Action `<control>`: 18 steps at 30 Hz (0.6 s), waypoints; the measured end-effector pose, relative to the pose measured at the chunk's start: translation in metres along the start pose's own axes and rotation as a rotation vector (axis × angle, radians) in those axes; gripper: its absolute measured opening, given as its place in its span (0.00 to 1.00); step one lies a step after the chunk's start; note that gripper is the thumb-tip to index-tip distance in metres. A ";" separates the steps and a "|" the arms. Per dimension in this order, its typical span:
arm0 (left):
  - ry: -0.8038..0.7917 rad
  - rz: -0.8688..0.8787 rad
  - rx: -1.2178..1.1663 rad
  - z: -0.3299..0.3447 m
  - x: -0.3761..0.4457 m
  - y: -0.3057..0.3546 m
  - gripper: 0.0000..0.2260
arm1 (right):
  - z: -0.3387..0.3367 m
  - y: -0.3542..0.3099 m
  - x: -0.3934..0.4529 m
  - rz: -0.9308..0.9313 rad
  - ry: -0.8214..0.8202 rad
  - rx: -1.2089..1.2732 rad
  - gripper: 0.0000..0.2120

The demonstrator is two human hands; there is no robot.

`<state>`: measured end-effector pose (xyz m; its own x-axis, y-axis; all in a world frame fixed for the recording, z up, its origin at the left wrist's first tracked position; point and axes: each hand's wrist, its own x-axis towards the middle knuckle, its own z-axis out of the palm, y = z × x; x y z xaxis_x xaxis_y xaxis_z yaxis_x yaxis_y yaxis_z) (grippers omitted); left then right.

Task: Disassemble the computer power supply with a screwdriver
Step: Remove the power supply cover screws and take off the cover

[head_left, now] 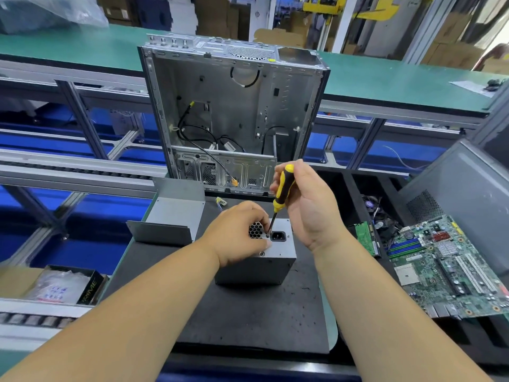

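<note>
Our right hand's fingers (278,175) are curled round the yellow-and-black screwdriver (282,192) handle, just above centre frame, thumb side toward us. The shaft slants down-left and its tip sits on a screw (268,236) right beside the black power socket (277,236). The right hand (305,205) is raised, wrist bent, forearm running off to the lower right.

Our left hand (239,232) has its fingers curled on top of the grey power supply (257,264), covering most of the honeycomb vent (255,230); that forearm comes in from the lower left. The power supply stands on the black mat (248,321) at centre frame, in front of the gutted computer case (234,111). A grey cover panel (170,216) sits left of it, a motherboard (451,268) at the right.
</note>
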<state>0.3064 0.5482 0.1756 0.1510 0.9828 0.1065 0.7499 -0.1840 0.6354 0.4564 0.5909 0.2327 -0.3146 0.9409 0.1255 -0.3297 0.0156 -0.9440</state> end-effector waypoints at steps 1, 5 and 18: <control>-0.003 0.001 -0.005 0.000 0.000 0.000 0.08 | 0.000 0.000 0.001 0.008 0.009 0.010 0.18; -0.009 -0.006 -0.029 -0.001 0.001 0.001 0.08 | 0.005 0.001 0.000 0.025 -0.014 0.129 0.22; -0.019 -0.019 -0.035 0.000 0.004 -0.005 0.08 | 0.010 0.001 0.000 0.013 0.003 -0.039 0.15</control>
<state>0.3033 0.5531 0.1726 0.1490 0.9856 0.0797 0.7296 -0.1640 0.6639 0.4474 0.5873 0.2349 -0.3158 0.9421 0.1123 -0.2908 0.0166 -0.9566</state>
